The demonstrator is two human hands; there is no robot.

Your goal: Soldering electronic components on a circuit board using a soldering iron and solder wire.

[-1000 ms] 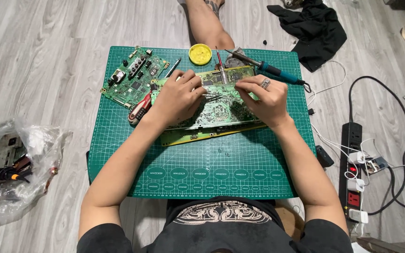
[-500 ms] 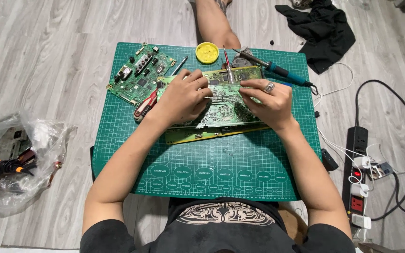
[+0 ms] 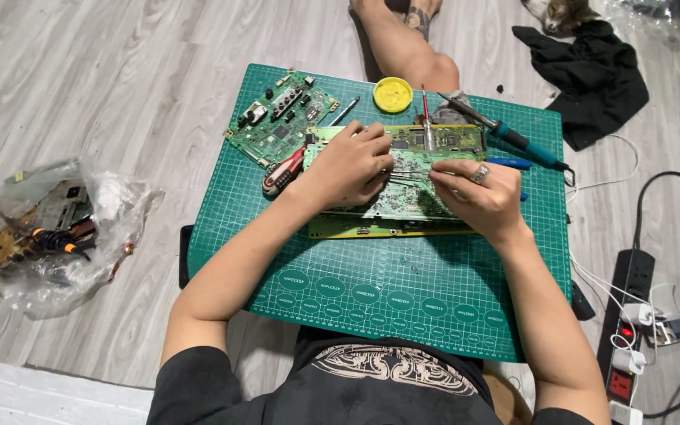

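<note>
Nearest me is the green cutting mat (image 3: 387, 291) on the floor, its printed ovals in a row just below my wrists. Both hands are up on the big circuit board (image 3: 411, 185) in the middle of the mat, which lies solder side up on a yellow-green board (image 3: 371, 229) peeking out beneath. Compared with a second ago, my hands have drawn closer together over the board's centre; the board itself hasn't shifted, so I judge this is fine work on one spot.

My left hand (image 3: 348, 167) is curled, fingers pinched narrow against the board. My right hand (image 3: 478, 193), ring on one finger, is pinched too, on something thin I can't make out.

Just left of my left hand lies a red-handled tool (image 3: 281, 173), and beyond it a smaller green board (image 3: 277, 118). Past my right hand rests a teal soldering iron (image 3: 513, 138) with a blue pen (image 3: 509, 163) beside it. Above both hands sits a round yellow tin (image 3: 393, 94).

Far left, a clear plastic bag (image 3: 49, 236) of parts; far right, a black power strip (image 3: 627, 330) and a black cloth (image 3: 584, 75).
</note>
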